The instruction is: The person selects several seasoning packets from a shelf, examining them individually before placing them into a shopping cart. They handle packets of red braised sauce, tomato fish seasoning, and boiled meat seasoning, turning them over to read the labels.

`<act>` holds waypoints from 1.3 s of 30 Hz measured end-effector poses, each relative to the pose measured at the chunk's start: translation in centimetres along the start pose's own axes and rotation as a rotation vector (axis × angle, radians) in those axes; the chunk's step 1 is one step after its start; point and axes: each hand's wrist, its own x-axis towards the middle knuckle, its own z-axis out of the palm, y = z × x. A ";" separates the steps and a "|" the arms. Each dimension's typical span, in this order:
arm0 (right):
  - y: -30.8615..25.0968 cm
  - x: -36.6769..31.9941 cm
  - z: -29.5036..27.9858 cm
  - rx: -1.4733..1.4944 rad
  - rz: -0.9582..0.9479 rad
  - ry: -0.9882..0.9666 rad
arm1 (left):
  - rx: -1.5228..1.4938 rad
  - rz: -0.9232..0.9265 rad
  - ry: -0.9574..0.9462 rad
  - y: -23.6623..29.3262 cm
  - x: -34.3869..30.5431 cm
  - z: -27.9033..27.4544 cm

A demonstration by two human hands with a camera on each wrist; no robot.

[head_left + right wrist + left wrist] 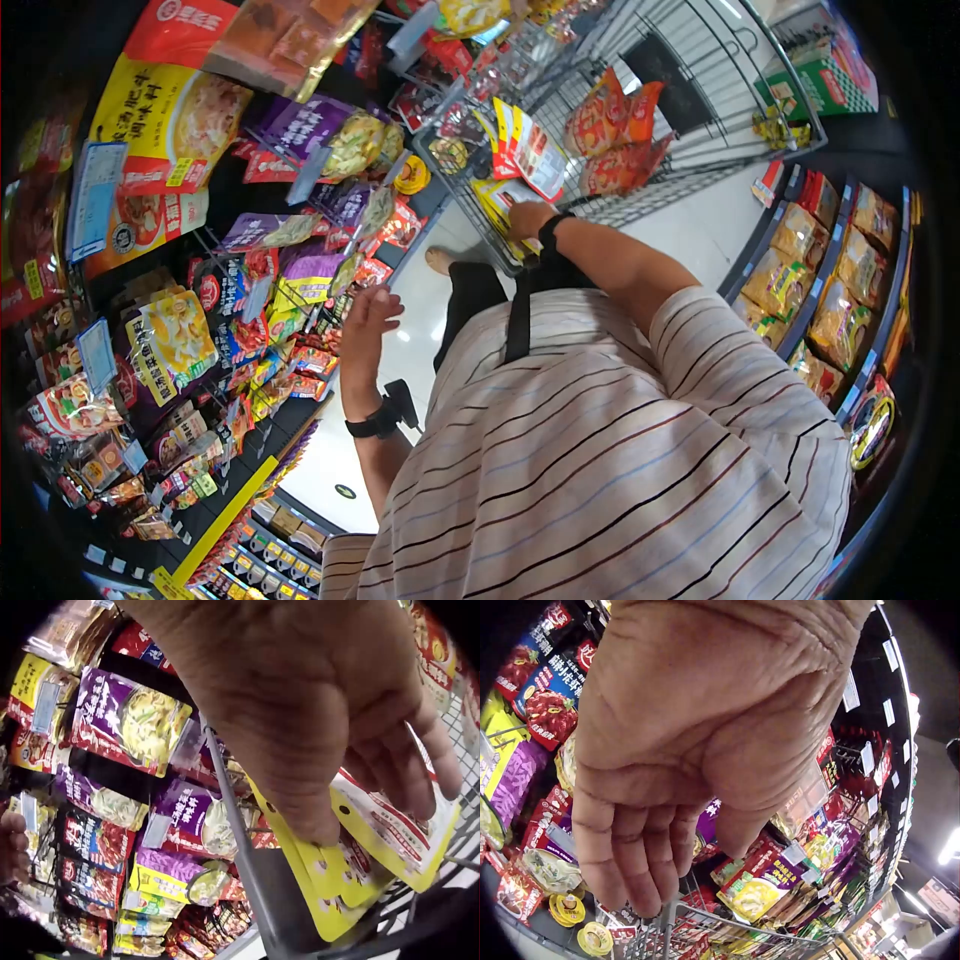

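Observation:
My right hand (530,220) is down inside the shopping cart, at the end nearest me. In the right wrist view its thumb and fingers (411,796) lie on either side of yellow-edged seasoning packets (324,889), gripping them near their top edges. Red and white packets (535,155) stand beside that hand in the cart. My left hand (368,322) hangs in the air near the shelf, fingers loosely bent with nothing in them. Its palm (705,742) fills much of the left wrist view, and hanging packets show behind it.
The wire cart (640,205) stands ahead of me, with red snack bags (610,130) farther inside. A rack of hanging seasoning packets (175,345) runs along the left. Shelves of packaged bread-like goods (778,282) stand at the right. Pale floor (700,240) shows between.

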 end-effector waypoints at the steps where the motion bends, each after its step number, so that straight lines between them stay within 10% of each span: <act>1: 0.6 1.0 0.6 -0.042 -0.025 0.018 | 0.009 0.004 -0.009 -0.5 0.3 -0.2; 4: 5.7 5.5 7.2 -0.016 -0.129 0.050 | -0.035 0.045 -0.055 -2.8 0.9 -1.1; 17: -0.4 -1.4 -2.6 -0.086 0.124 -0.031 | 0.009 0.036 -0.051 -1.1 0.5 -0.1; 29: -3.9 -14.1 -14.1 -0.263 -0.365 0.243 | -0.042 0.143 -0.115 -0.1 2.6 2.3; 39: -13.4 -26.8 -26.6 -0.129 -0.773 0.565 | 0.275 0.750 -0.009 8.0 1.9 5.6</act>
